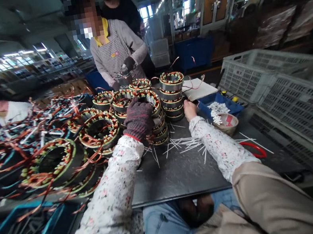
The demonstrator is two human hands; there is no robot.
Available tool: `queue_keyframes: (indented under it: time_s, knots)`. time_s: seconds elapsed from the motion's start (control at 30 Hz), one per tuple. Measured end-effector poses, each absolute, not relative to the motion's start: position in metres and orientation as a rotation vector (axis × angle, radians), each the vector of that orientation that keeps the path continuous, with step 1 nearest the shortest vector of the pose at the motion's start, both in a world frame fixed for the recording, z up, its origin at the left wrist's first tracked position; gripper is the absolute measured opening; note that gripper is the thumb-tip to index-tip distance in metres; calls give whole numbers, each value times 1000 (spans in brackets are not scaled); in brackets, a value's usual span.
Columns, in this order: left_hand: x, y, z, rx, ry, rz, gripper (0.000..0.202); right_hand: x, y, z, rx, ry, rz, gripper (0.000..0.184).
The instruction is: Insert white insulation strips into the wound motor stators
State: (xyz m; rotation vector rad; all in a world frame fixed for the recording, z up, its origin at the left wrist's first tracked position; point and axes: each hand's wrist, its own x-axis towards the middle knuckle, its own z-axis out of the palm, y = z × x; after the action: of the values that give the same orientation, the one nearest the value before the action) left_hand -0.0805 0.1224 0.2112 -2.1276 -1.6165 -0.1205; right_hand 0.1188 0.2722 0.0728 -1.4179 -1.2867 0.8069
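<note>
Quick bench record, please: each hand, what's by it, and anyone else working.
left hand: knit-gloved left hand on stacked copper-wound stators
right hand: bare right hand beside a second stator stack
bench: dark bench with white sleeving scraps
nearby: aproned co-worker holding a stator

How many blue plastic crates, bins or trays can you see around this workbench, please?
4. A blue plastic tray of white pieces sits by the right hand; a blue plastic crate lies at lower left; two blue plastic bins stand farther back. Others may be hidden.
</note>
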Motion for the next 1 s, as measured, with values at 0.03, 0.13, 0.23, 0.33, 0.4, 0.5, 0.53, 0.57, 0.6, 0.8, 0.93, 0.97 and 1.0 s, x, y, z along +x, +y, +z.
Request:
queue_keyframes:
  time_s: [0.03,0.13,0.23,0.33,0.4,0.5,0.53,0.57,0.6,0.8,0.93,0.97,1.0]
  knots:
    - [-80,121,212,-2126,-1608,-127,36,120,265,73,-1457,-1301,765,43]
    - [-80,121,210,-2120,-1604,-144,32,123,242,73,-1549,-1348,670,43]
    - [-81,126,206,-2115,-1641,-162,35,127,219,73,-1593,-1446,615,44]
    - [-84,129,204,-2136,-1659,-179,39,130,198,74,-1603,-1553,583,43]
    - [-85,128,204,-2157,-1662,-190,40,132,186,76,-1594,-1626,567,43]
    - [-84,125,206,-2184,-1689,-206,49,134,170,77,-1573,-1729,546,41]
    - [-83,124,206,-2202,-1700,-224,54,134,165,77,-1565,-1758,539,40]
    - [-82,124,207,-2227,-1711,-252,59,134,160,76,-1557,-1784,532,39]
    - [-82,124,207,-2255,-1721,-283,64,133,155,75,-1548,-1808,527,38]
    - [-84,126,206,-2318,-1682,-366,67,144,122,75,-1439,-1938,520,28]
    - [-76,97,218,-2263,-1612,-491,64,197,108,82,-1435,-1851,259,33]
    - [-69,87,222,-2199,-1590,-545,65,215,108,82,-1497,-1808,129,36]
    - [-60,78,226,-2133,-1571,-582,65,232,110,82,-1592,-1794,43,37]
